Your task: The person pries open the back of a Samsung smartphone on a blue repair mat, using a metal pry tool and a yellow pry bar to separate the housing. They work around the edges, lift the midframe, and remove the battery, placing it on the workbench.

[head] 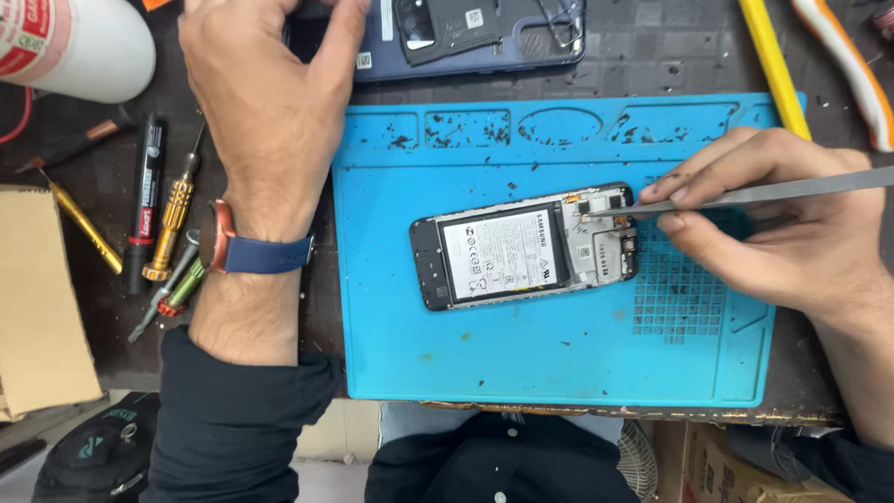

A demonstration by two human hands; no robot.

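Note:
An opened phone lies back-up on a blue repair mat, its white battery and circuit board bare. My right hand pinches metal tweezers, whose tips touch the board near the phone's camera end. My left hand, with a blue-strapped watch on the wrist, reaches to the far edge of the bench and rests on a dark blue phone back cover; what its fingers grip is hidden.
Left of the mat lie a black marker, small screwdrivers and a brown cardboard piece. A white container stands far left. Yellow and orange-white tools lie far right. The bench edge runs below the mat.

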